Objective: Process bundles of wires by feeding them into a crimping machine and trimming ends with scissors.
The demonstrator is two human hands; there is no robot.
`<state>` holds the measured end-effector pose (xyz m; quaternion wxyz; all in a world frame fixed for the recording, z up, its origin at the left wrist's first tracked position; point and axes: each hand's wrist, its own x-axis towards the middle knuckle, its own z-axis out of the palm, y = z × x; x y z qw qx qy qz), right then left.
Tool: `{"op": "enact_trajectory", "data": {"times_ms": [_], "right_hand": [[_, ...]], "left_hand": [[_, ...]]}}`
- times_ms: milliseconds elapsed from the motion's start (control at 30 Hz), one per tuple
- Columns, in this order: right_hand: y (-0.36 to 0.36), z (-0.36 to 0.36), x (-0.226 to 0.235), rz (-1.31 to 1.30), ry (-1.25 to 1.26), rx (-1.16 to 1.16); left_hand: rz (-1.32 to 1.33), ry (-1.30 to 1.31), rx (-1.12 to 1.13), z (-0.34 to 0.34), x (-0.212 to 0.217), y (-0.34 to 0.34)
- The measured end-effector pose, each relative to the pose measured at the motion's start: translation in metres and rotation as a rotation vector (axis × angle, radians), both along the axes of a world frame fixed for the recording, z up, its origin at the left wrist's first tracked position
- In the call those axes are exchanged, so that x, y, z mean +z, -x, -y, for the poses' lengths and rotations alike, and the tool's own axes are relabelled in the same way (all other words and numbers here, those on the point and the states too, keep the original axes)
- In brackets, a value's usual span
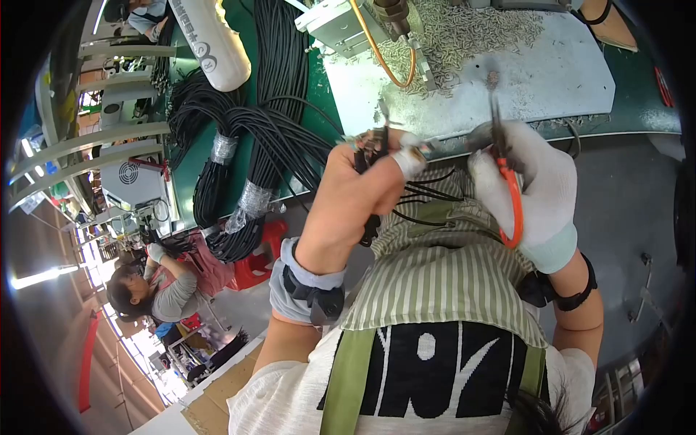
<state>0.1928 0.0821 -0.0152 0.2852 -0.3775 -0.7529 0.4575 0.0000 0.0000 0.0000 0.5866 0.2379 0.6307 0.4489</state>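
Note:
My bare left hand (355, 192) is closed around a bundle of thin black cables (373, 145), with a white wrap on its thumb. Small metal-looking bits show at the cable ends, too blurred to make out. In a white glove, my right hand (533, 185) grips a hand tool with an orange handle (515, 206) and narrow grey metal jaws (496, 119). The jaws point away from me, blurred by motion; whether they are pliers or scissors I cannot tell. More black cable ends (428, 190) lie across my striped apron (449, 283), between the hands.
Beyond my hands a white board (565, 80) carries many small metal pieces (471, 36), beside a grey machine (344, 32) with an orange tube. Bundled black cables (250, 130) lie on the green bench at left. A red stool (264, 257) and a seated person (170, 290) are further left.

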Motion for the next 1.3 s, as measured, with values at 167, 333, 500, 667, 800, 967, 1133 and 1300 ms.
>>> {"op": "enact_trajectory", "data": {"times_ms": [167, 333, 500, 667, 800, 967, 1133, 1300], "right_hand": [[0.005, -0.044, -0.008, -0.056, 0.159, 0.026], [0.032, -0.101, -0.011, -0.080, 0.387, 0.263], [0.062, -0.126, -0.006, 0.017, 0.622, 0.279], [0.066, -0.138, -0.019, -0.011, 0.617, 0.351], [0.067, -0.142, -0.031, -0.087, 0.392, 0.511], [0.072, -0.141, -0.036, -0.169, 0.391, 0.440], [0.069, -0.138, -0.031, -0.213, 0.346, 0.504], [0.069, -0.137, -0.019, -0.099, 0.653, 0.398]], "left_hand": [[0.239, -0.001, 0.007, -0.038, -0.021, 0.036], [0.352, -0.025, -0.117, -0.079, -0.033, 0.056], [0.262, -0.018, -0.187, -0.107, -0.032, 0.069], [0.299, 0.013, -0.279, -0.111, -0.040, 0.080], [0.015, 0.118, -0.147, -0.107, -0.031, 0.069], [-0.106, 0.111, -0.114, -0.111, -0.029, 0.063], [-0.219, -0.038, -0.135, -0.111, -0.025, 0.055], [-0.106, -0.053, -0.147, -0.113, -0.030, 0.058]]}}
